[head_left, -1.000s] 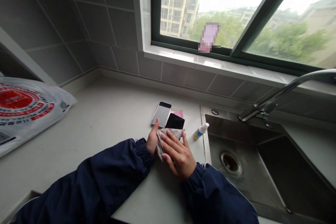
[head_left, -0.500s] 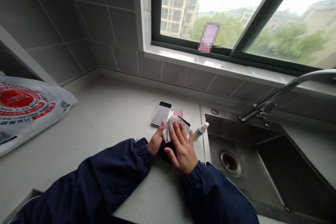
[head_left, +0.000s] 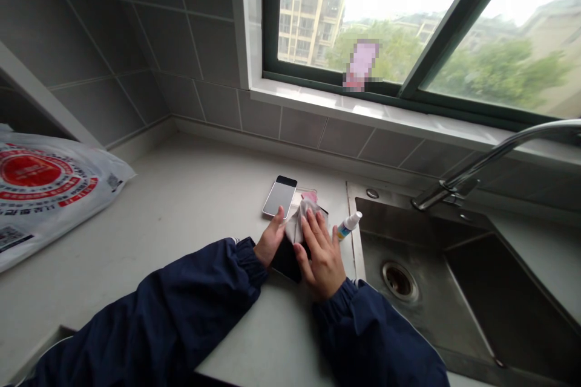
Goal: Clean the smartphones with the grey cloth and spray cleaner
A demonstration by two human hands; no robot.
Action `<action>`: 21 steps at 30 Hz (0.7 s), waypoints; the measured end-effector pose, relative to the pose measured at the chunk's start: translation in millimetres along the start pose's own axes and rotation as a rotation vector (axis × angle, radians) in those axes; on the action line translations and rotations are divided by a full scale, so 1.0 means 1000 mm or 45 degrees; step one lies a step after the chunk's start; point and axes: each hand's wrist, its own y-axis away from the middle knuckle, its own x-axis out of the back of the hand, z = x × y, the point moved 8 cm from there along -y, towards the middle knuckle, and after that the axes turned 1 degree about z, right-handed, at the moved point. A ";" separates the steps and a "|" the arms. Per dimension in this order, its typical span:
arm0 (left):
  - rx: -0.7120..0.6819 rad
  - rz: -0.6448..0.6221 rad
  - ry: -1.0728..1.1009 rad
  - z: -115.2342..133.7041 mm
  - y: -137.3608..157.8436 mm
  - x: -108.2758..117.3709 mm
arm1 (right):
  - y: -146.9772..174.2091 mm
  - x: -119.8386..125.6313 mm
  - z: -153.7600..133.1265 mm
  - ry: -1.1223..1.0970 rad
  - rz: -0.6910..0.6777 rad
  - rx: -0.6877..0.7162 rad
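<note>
A dark flat slab, like a tablet (head_left: 287,261), lies under my hands on the white counter, partly hidden. My left hand (head_left: 271,240) grips its left edge, thumb up along the side and the other fingers out of sight. On top of it sits a pale grey cloth (head_left: 295,230). My right hand (head_left: 323,257) presses the cloth down, fingers stretched out flat over it. Just beyond my left thumb is a phone (head_left: 280,196) with a light grey face and a black band. Right of my right hand stands a small white-capped spray bottle (head_left: 349,225).
A small pink piece (head_left: 309,196) lies behind the cloth. To the right is a steel sink (head_left: 358,254) with a curved faucet (head_left: 490,160). A white plastic bag (head_left: 68,187) with red print rests at the left. Behind the counter (head_left: 190,193) rise a tiled wall and a window.
My right hand and the cloth have shifted slightly right, baring more of the dark slab near my left hand. My left hand stays at the slab's edge.
</note>
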 end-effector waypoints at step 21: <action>-0.153 0.001 -0.304 0.003 0.005 -0.003 | -0.002 0.004 0.006 0.064 0.021 -0.064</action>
